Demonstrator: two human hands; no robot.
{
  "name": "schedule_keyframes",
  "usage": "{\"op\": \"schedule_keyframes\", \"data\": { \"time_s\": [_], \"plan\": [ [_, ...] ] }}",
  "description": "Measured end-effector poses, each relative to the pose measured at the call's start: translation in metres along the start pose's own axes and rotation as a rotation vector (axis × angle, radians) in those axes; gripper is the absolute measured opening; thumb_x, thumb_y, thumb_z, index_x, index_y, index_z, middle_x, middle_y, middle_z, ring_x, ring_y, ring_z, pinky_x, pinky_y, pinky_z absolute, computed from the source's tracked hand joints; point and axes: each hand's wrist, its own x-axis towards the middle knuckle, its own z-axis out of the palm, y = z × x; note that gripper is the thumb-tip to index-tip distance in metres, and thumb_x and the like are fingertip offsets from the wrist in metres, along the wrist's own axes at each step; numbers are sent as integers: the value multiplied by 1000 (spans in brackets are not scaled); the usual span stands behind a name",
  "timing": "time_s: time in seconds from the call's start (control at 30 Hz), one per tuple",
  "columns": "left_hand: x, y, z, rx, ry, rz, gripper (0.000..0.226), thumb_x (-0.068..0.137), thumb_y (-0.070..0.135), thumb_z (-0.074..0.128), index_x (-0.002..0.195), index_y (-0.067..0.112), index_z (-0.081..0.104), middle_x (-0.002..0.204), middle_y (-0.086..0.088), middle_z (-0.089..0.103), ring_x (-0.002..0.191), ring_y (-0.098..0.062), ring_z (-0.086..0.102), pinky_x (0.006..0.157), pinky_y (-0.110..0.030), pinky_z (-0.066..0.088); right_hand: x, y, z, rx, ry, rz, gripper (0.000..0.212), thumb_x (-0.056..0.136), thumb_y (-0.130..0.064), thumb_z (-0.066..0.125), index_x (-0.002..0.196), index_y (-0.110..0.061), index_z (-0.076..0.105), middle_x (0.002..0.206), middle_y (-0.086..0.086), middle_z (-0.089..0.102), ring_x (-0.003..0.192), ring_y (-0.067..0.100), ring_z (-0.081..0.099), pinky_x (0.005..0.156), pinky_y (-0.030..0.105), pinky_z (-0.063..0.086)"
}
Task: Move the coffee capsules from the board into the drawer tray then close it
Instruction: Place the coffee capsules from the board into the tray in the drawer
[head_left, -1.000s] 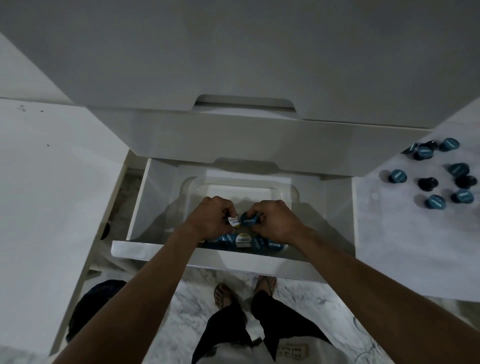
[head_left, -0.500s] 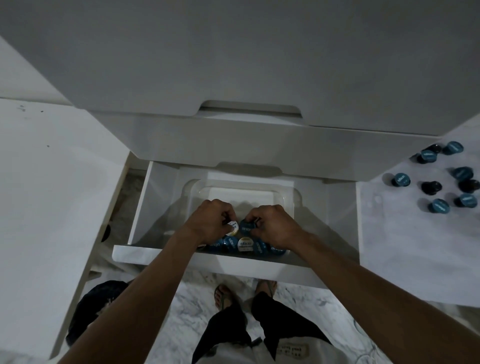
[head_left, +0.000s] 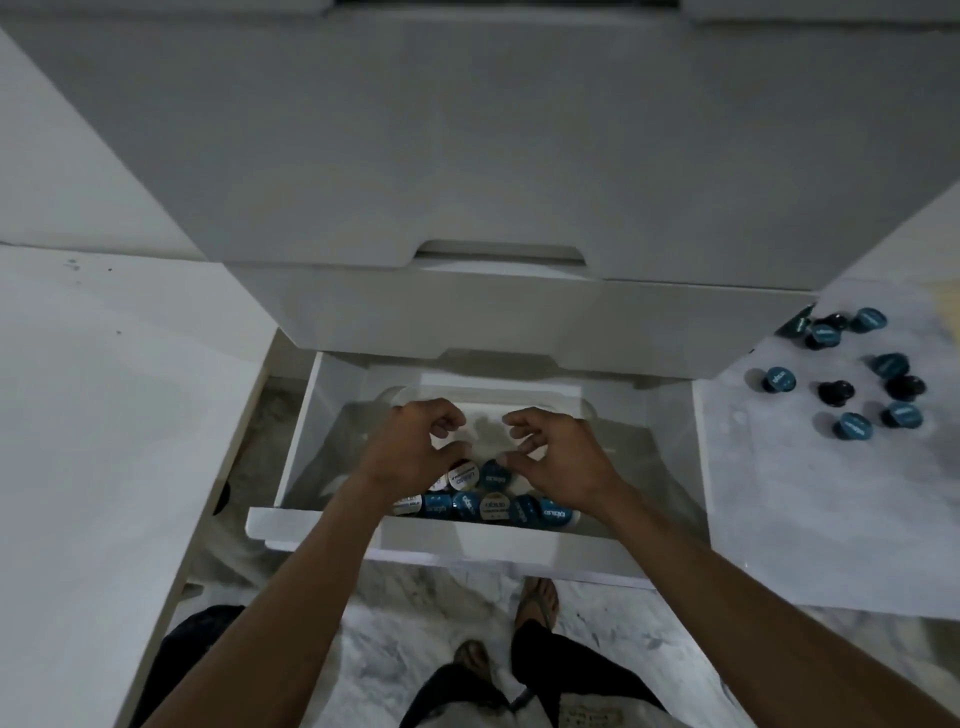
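Blue capsules (head_left: 483, 506) in tray (head_left: 582, 410), just below loosely curled, empty fingers (head_left: 452, 418)

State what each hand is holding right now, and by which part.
Nothing is held. The left hand and right hand hover with loosely curled, empty fingers above the capsules lying in the drawer tray.

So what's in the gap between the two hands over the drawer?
In the head view, between the left hand and right hand the clear tray's bare floor shows; nearer the thumbs stand a white-topped capsule and a blue capsule.
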Motion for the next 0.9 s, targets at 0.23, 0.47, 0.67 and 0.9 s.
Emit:
{"op": "schedule_keyframes", "data": {
  "time_s": [0.23, 0.47, 0.67, 0.9],
  "plan": [
    [-19, 27, -4, -99, 19, 103, 31, 76, 33, 80, 103, 22, 69, 93, 10, 69, 86, -2, 65, 69, -4, 44, -49, -17, -13, 176, 221, 37, 50, 79, -27, 80, 125, -21, 61, 102, -4, 66, 82, 3, 65, 70, 8, 50],
    [-22, 88, 22, -210, -26, 223, 32, 74, 32, 82, 102, 23, 70, 92, 12, 70, 81, 2, 65, 67, -6, 48, -106, -9, -59, 214, 456, 70, 46, 78, -31, 81, 119, -21, 64, 97, -5, 68, 73, -7, 62, 68, 4, 45],
    [-12, 179, 65, -295, -79, 326, 30, 76, 27, 81, 103, 21, 69, 93, 10, 70, 80, 1, 65, 67, -8, 49, -162, 29, -134, 195, 639, 95, 45, 78, -37, 79, 119, -25, 65, 98, -11, 71, 79, -3, 67, 67, 7, 49],
    [18, 275, 150, -280, -103, 342, 25, 77, 29, 80, 99, 24, 69, 89, 10, 70, 76, -1, 67, 69, -12, 51, -204, 120, -232, 182, 706, 193, 39, 81, -35, 77, 116, -24, 66, 97, -11, 71, 78, -3, 66, 64, 11, 52]
  ]
}}
